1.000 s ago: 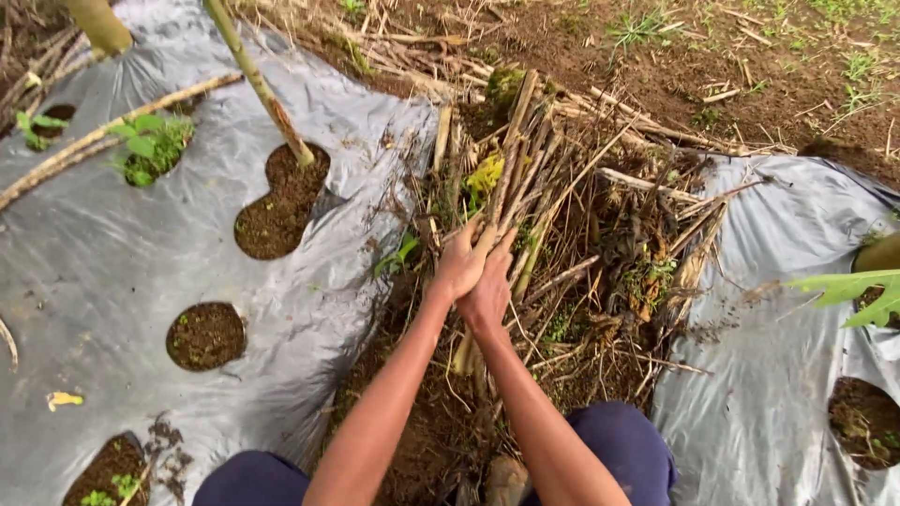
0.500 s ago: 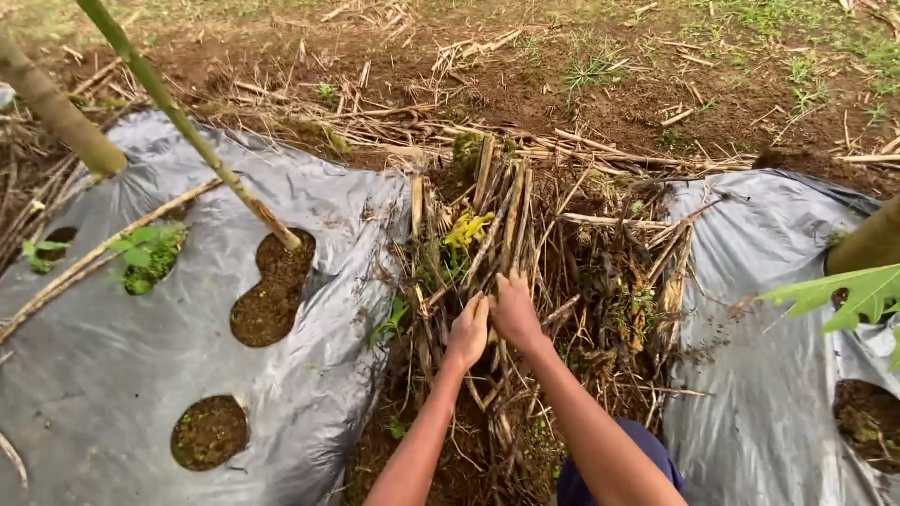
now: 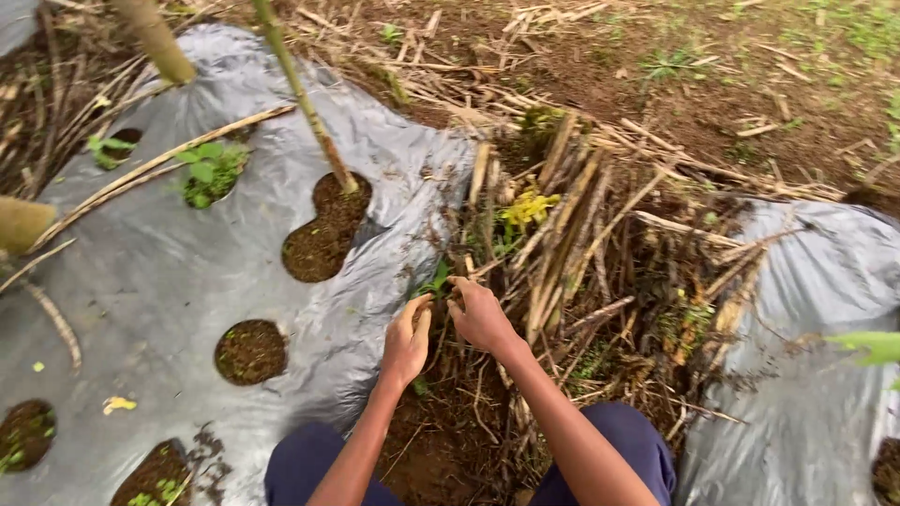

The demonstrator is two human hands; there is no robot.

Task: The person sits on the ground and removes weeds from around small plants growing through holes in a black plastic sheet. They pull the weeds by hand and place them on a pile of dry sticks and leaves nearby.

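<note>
The left hand (image 3: 406, 342) rests at the edge of the stalk pile (image 3: 572, 234), just beside the grey sheet (image 3: 141, 281); its fingers are curled loosely downward onto dry stems and soil, and whether they pinch a stem cannot be determined, because the fingertips are hidden among the debris. The right hand (image 3: 481, 317) lies close beside the left hand, slightly further forward, with the fingers bent and pressed into the same stems; a firm grasp cannot be confirmed here either. The two hands are near each other but apart. The stalk pile consists of dry tan stalks lying roughly parallel and running away from the person, and it fills the strip of bare ground between the grey sheet and a second sheet (image 3: 825, 309) on the right. A yellow leaf (image 3: 528, 206) sits on top of the pile, well ahead of the hands. A small green sprout (image 3: 436, 278) stands just ahead of the left hand, at the sheet edge. The grey sheet has round holes showing soil; the nearest large hole (image 3: 323, 234) holds an upright thin stem (image 3: 305, 98). A smaller hole (image 3: 250, 351) lies left of the left hand. The knees (image 3: 619, 440), in dark blue cloth, frame the forearms at the bottom.
</note>
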